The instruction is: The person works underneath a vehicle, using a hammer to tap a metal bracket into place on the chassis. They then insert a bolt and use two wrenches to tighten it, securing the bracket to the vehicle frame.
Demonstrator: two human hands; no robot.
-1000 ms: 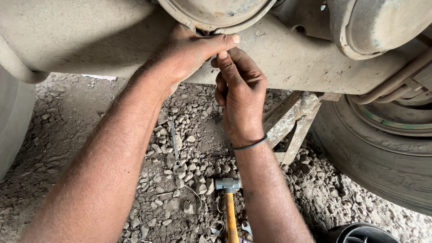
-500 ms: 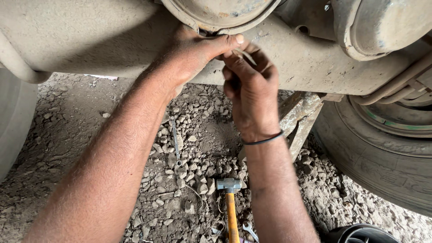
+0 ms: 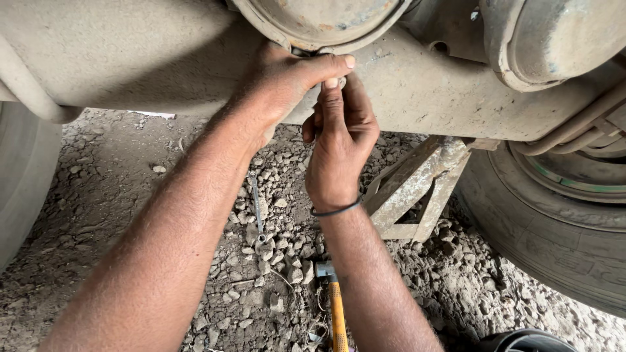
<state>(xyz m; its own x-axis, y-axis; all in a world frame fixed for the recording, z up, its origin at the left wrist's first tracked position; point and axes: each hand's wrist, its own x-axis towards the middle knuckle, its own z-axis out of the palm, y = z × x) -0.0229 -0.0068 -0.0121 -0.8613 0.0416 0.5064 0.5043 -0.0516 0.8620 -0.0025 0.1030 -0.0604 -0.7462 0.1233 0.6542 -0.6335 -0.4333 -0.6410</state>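
While pressed up against the underside of a dusty axle housing at upper centre of the frame, left hand curled, thumb stretched rightward along the lower lip of a round rusty cover. Right hand raised just below it, fingers bunched and pointing up, fingertips meeting the left thumb at a small metal part, seemingly a nut or washer, pinched between them; too small and too hidden to tell which hand truly has hold of it, or its exact kind. Neither hand spread open; both closed to a pinch around that spot. Thin dark band around the right wrist.

Below the hands, at centre, loose gravel ground, grey and dry. Lying on the stones left of the right forearm, a slim spanner, lengthwise up and down the frame, well apart from both hands. At lower centre, just beside the right forearm, a hammer with grey head and orange-yellow handle, handle running to the bottom edge. Right of centre, a rusty metal stand, angled, feet on the gravel, top meeting the housing. At right edge, a large tyre, tread worn and dusty. At far left edge, part of another tyre. At bottom right, rim of a dark round object, kind not discernible.
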